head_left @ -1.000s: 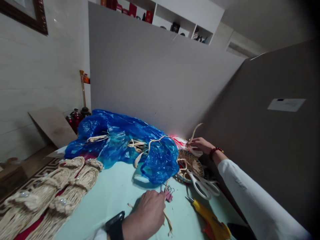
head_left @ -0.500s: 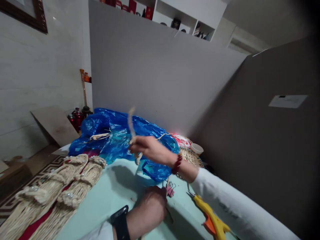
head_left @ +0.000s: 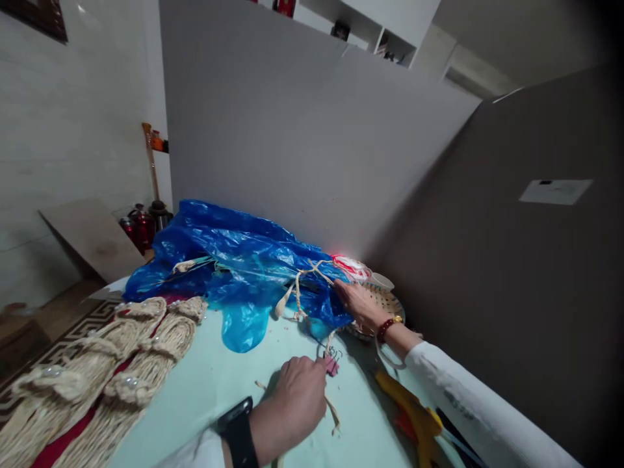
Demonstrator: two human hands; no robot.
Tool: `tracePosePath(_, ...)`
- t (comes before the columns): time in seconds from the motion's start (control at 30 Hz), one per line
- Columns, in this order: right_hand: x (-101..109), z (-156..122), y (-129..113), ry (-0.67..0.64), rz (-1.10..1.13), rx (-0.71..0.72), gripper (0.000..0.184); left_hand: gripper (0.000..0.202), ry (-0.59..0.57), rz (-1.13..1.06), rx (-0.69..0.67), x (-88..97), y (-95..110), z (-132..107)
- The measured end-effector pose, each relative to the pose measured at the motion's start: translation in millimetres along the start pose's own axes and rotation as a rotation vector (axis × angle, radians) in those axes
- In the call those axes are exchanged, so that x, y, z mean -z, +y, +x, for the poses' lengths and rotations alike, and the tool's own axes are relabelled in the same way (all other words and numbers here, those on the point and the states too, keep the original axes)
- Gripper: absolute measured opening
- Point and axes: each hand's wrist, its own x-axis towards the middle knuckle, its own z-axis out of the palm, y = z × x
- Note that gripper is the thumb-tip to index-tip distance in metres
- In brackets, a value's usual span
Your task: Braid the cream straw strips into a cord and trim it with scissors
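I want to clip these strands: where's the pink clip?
Head view, bottom centre: the pink clip lies on the table right by the left hand, just below the blue bag.

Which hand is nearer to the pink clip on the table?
Left. The left hand has its fingertips right beside the pink clip; the right hand rests farther back, against the blue bag.
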Motion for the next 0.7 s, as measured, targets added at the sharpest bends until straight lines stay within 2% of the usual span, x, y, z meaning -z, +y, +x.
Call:
tracePosePath(0.1,-2.1,5.4,0.4,0.018,0.003,-0.008,0.026,0.040,0.005,0.017,0.014,-3.3,-0.6,1.9)
tracePosePath(0.23,14.5,15.2,-15.3,0.053,0.022,0.086,0.021,0.039,0.005,0.031,0.017,-8.3,-2.5,4.0)
tracePosePath(0.33,35.9,15.0,-40.3,0.100,0.044,0.182,0.022,0.039,0.013,0.022,0.011,-9.1,-2.9,3.9)
tracePosePath(0.47,54.9,12.8,-90.0,0.106,0.088,0.397,0.023,0.035,0.001,0.000,0.014,-7.0,-1.6,4.7)
tracePosePath(0.57,48.0,25.4,-128.4,0.000,0.103,0.520,0.018,0.039,-0.023,-0.025,0.018,-3.1,1.0,6.6)
tracePosePath(0.67,30.0,55.8,-156.4,-0.097,0.098,0.537,0.009,0.042,-0.054,-0.055,0.025,2.6,4.2,7.4)
tracePosePath(0.7,24.7,68.1,-162.4,-0.119,0.094,0.525,0.012,0.041,-0.064,-0.069,0.025,4.5,5.1,7.1)
